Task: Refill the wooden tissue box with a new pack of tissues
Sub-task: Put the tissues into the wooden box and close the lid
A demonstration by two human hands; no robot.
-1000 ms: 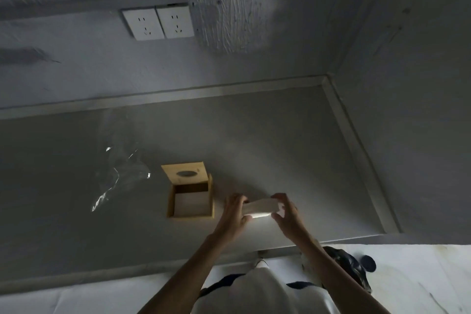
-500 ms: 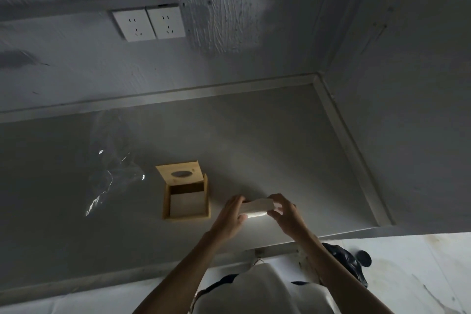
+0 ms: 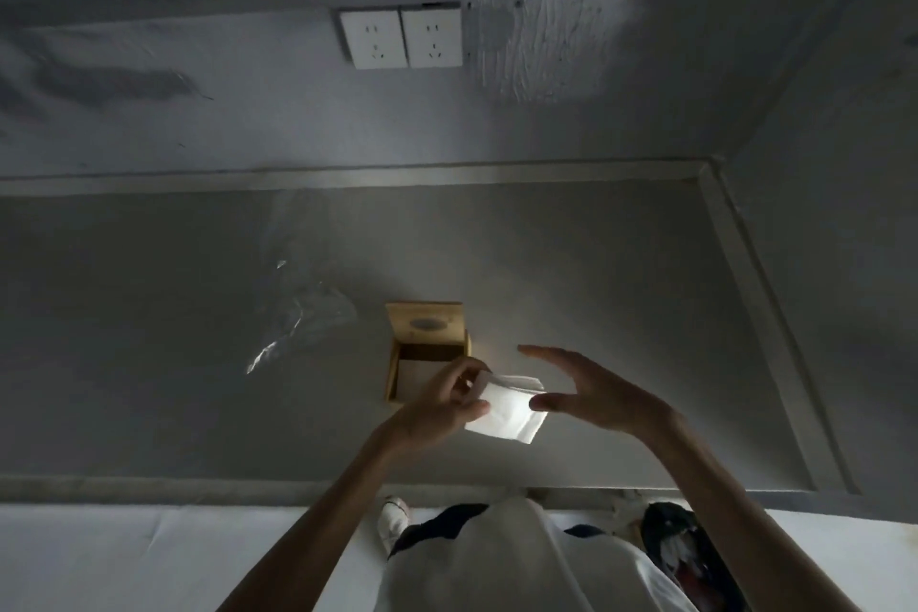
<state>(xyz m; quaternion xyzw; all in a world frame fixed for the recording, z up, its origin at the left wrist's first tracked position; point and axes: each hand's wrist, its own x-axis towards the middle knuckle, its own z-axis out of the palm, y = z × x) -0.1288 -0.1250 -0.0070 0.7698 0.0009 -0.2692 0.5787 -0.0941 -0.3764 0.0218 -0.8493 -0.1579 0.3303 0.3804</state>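
Observation:
The wooden tissue box (image 3: 397,363) stands open on the grey table, its lid (image 3: 426,323) with an oval slot tipped back behind it. A white stack of tissues (image 3: 509,410) hangs just right of the box, above the table. My left hand (image 3: 447,400) pinches the stack's left edge and partly covers the box's inside. My right hand (image 3: 593,395) is spread at the stack's right side, thumb touching its edge and fingers stretched apart over it.
A crumpled clear plastic wrapper (image 3: 303,318) lies on the table left of the box. Two white wall sockets (image 3: 401,38) sit on the wall behind. A raised rim (image 3: 765,308) borders the table on the right, beside a side wall.
My right hand has let go of the tissue stack and spread its fingers. The stack has tilted flat toward me and moved slightly closer to the box, held by my left hand.

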